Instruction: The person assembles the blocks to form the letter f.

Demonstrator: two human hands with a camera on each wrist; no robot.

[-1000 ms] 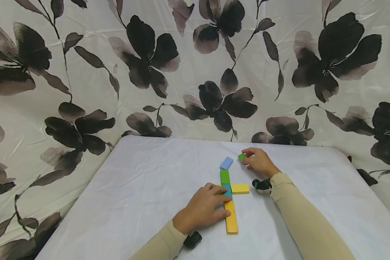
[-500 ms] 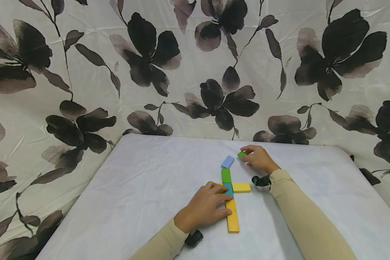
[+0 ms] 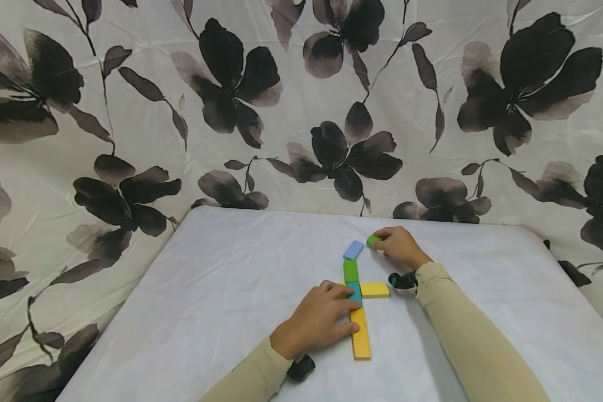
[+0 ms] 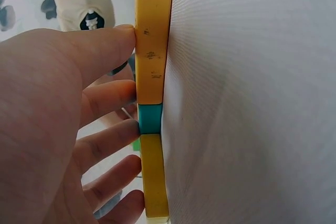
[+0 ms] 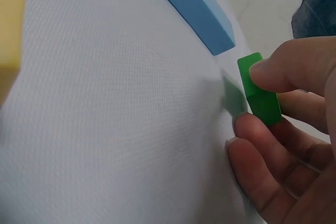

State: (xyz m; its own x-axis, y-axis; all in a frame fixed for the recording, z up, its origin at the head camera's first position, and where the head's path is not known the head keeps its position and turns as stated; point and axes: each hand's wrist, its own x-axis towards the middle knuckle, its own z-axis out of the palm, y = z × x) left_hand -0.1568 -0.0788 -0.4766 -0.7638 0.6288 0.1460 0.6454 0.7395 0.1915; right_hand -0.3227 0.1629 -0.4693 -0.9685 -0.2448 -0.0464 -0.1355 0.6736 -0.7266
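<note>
My right hand (image 3: 401, 245) pinches a small green block (image 5: 262, 90) between thumb and fingers, just beyond the far end of a row of blocks. The held block is close to the end of a light blue block (image 3: 353, 249) but apart from it. That blue block slants off a green block (image 3: 350, 271). Below come a teal block (image 3: 354, 293) and a long orange-yellow block (image 3: 360, 340). A yellow block (image 3: 374, 290) sticks out to the right, another yellow block (image 4: 153, 177) to the left. My left hand (image 3: 314, 318) rests with spread fingers, fingertips touching the row.
A white cloth (image 3: 221, 290) covers the table. Behind it hangs a floral-patterned curtain (image 3: 281, 100). Black wrist cameras sit under the left wrist (image 3: 301, 368) and beside the right wrist (image 3: 403, 280).
The green block in my right hand has turned slightly in the fingers. The left hand keeps its place on the blocks. The head view has shifted a little.
</note>
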